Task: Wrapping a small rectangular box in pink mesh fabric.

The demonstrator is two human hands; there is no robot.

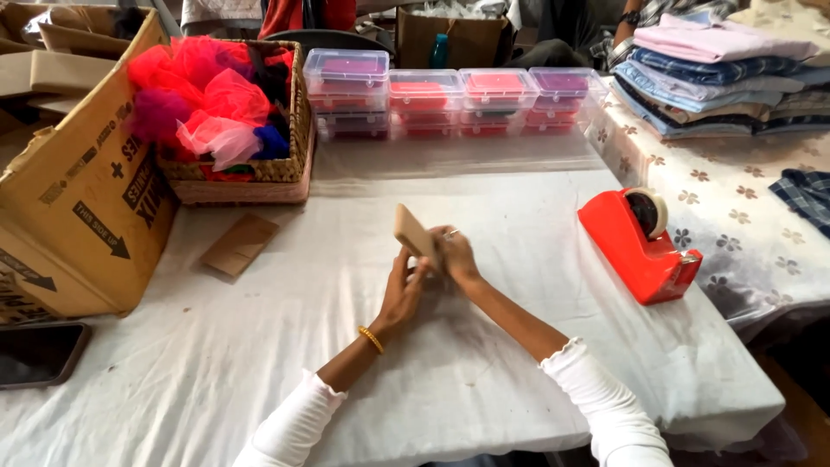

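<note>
Head view: both hands, left hand (pixel 404 294) and right hand (pixel 456 255), grip a tan card (pixel 415 233) upright between their fingertips.

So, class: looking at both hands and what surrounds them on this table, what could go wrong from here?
1. The small tan card is held above the table only at its lower end by the left hand and right hand, so it might slip.
2. The red tape dispenser sits near the right forearm; a sweep could knock it.
3. The dark phone lies at the table's edge and may fall.
</note>
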